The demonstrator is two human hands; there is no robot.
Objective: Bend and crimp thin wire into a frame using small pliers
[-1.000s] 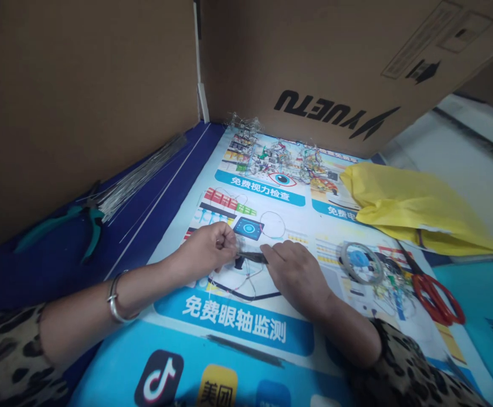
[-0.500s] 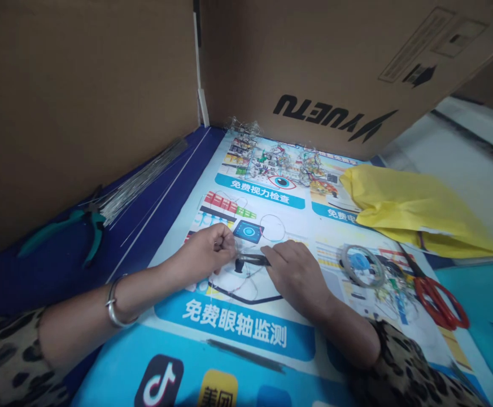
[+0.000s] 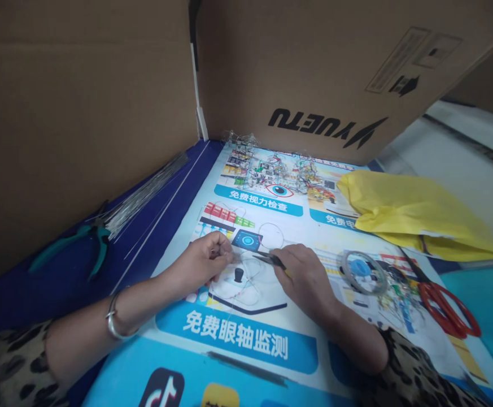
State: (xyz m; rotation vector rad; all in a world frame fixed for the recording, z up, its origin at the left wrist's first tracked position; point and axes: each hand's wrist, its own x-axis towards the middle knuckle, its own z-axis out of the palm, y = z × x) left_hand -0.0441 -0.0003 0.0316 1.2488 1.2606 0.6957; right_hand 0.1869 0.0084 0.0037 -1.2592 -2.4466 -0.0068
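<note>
My left hand (image 3: 210,259) is closed in a pinch on a thin wire (image 3: 250,285), whose fine loops, dotted with tiny beads, spread over the printed sheet below. The wire's end inside the fingers is hidden. Across from it, my right hand (image 3: 308,277) grips small pliers (image 3: 269,259) with dark jaws pointing left towards the left fingertips, a short gap apart from them. A bit of yellow handle shows at the palm. Just behind the pliers lies a separate thin wire ring (image 3: 271,234) on the sheet.
Teal-handled pliers (image 3: 97,254) and a bundle of straight wires (image 3: 144,195) lie left. Tangled beaded wire pieces (image 3: 278,169) sit at the back. On the right are a tape roll (image 3: 362,273), red scissors (image 3: 447,308) and a yellow bag (image 3: 402,209). Cardboard walls (image 3: 233,73) stand behind.
The pliers have drawn back to the right from the left fingertips, and they now point slightly upward. My left hand keeps its pinch. The camera view has shifted a little.
</note>
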